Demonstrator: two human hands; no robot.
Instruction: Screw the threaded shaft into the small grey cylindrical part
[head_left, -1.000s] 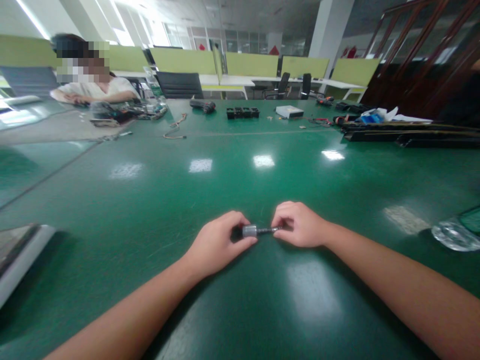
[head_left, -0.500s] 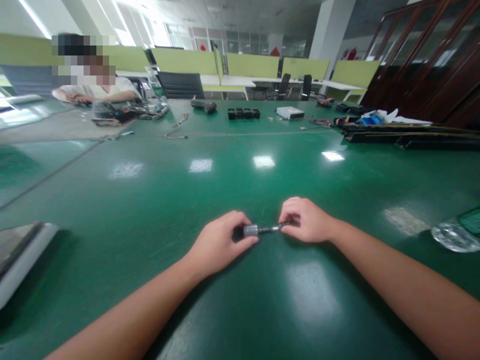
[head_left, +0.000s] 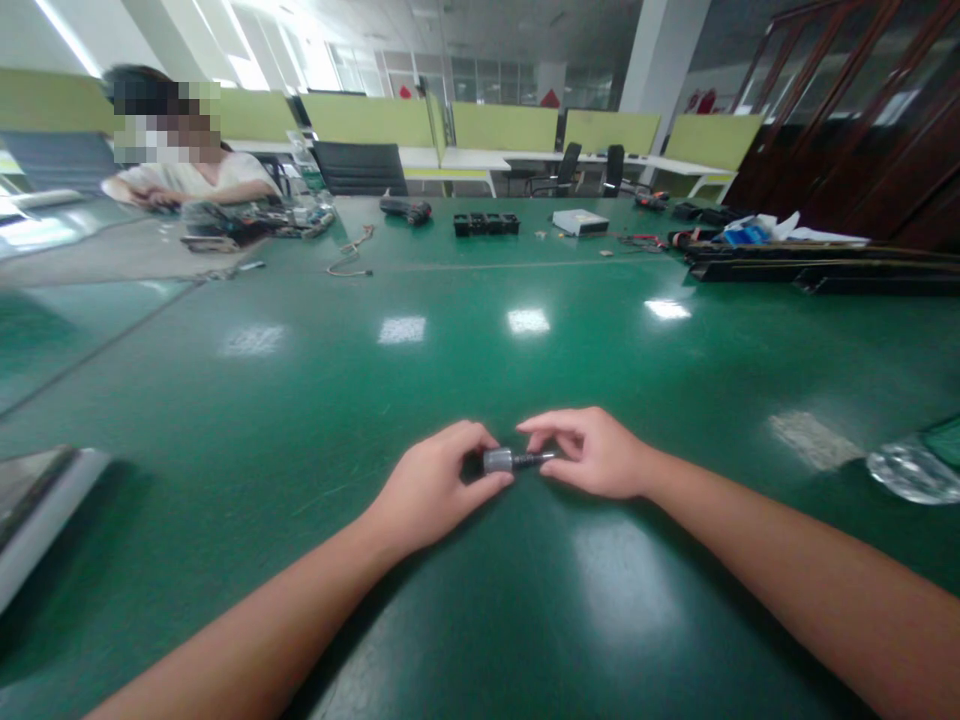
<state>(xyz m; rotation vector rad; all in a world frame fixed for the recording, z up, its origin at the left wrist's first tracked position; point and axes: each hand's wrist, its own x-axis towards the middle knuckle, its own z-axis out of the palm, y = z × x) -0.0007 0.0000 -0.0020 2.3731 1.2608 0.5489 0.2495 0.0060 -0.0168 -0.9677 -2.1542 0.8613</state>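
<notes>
My left hand (head_left: 442, 475) grips a small grey metal cylinder (head_left: 498, 460) between thumb and fingers, low over the green tabletop (head_left: 465, 600). From the cylinder's right end a thin rod (head_left: 548, 456) sticks out sideways. A dark ridged piece, perhaps a coil, sits around the rod close to the cylinder. My right hand (head_left: 589, 450) is at the rod's free end, thumb below and forefinger above, with the fingers apart. Its thumb tip is by the rod's end; whether they touch I cannot tell. The cylinder's left end is hidden in my left hand.
A grey-edged flat object (head_left: 52, 520) lies at left, a clear plastic bottle (head_left: 911, 470) at right. Along the far side are a black block (head_left: 486, 225), a white box (head_left: 580, 222), a cable (head_left: 349, 262) and dark bars (head_left: 817, 270). A person (head_left: 195, 180) sits far left.
My right hand has moved left towards the cylinder, and its fingers have spread from a pinch. The dark ridged piece has shifted along the rod to the cylinder. My left hand stays nearly still.
</notes>
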